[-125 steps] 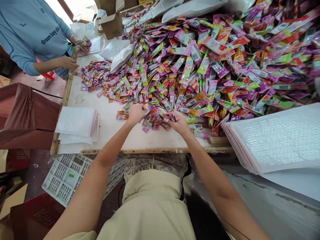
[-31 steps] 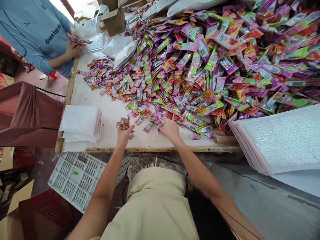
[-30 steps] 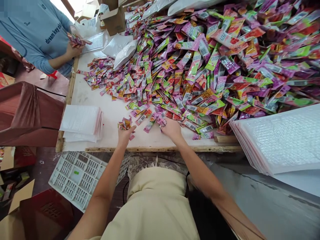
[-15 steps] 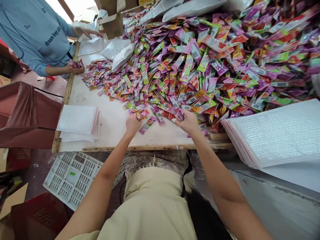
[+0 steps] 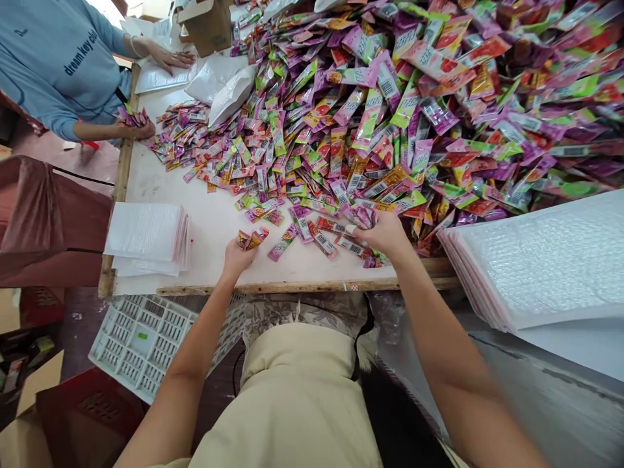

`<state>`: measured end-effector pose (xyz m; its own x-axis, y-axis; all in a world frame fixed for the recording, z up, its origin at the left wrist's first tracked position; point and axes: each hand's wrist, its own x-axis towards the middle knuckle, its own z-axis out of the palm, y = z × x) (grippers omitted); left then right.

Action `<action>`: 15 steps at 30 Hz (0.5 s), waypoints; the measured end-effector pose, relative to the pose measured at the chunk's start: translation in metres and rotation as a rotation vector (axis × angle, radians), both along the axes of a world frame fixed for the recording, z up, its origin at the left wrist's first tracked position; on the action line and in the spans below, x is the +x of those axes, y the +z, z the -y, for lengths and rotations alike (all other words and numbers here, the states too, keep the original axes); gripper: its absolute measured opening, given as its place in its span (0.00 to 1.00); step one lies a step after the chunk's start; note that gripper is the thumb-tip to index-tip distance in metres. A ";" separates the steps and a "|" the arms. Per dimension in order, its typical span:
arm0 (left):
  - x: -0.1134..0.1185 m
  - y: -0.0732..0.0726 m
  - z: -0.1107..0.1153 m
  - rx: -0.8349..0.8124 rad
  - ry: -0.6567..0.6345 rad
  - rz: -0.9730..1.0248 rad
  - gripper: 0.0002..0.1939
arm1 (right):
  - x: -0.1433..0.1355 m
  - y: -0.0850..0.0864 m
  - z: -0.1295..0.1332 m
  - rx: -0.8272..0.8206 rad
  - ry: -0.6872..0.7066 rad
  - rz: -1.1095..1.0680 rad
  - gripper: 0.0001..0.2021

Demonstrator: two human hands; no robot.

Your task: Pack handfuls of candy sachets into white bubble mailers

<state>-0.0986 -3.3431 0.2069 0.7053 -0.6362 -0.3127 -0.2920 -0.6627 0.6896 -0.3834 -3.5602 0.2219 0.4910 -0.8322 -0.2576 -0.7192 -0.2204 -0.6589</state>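
Observation:
My left hand is closed around a few small sachets, orange and purple, just over the bare front part of the table. To the right, my right hand grips a purple-pink sachet at the near edge of a big heap of colourful sachets. A white wrap covers one of its fingertips. Between my hands several loose sachets lie flat, among them a purple one and a red one with a barcode.
White bubble mailers are stacked at the table's left, and a larger stack lies at the right. Filled white packets rest by the heap. A co-worker holds sachets at the far left. A white plastic crate sits below the table.
My left hand has drawn back toward the table's front-left with its sachets. My right hand has shifted slightly right. More loose sachets now show between the hands.

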 end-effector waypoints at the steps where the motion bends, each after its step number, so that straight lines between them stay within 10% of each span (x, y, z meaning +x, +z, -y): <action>1: 0.000 0.002 0.000 -0.020 0.039 -0.076 0.10 | 0.000 0.003 -0.001 -0.038 0.050 -0.050 0.11; 9: -0.016 0.017 0.023 -0.334 0.188 -0.420 0.14 | 0.041 -0.001 -0.022 -0.190 0.146 -0.286 0.12; 15: -0.007 0.046 0.013 -0.412 0.295 -0.412 0.23 | 0.005 0.015 0.006 0.135 -0.160 0.595 0.13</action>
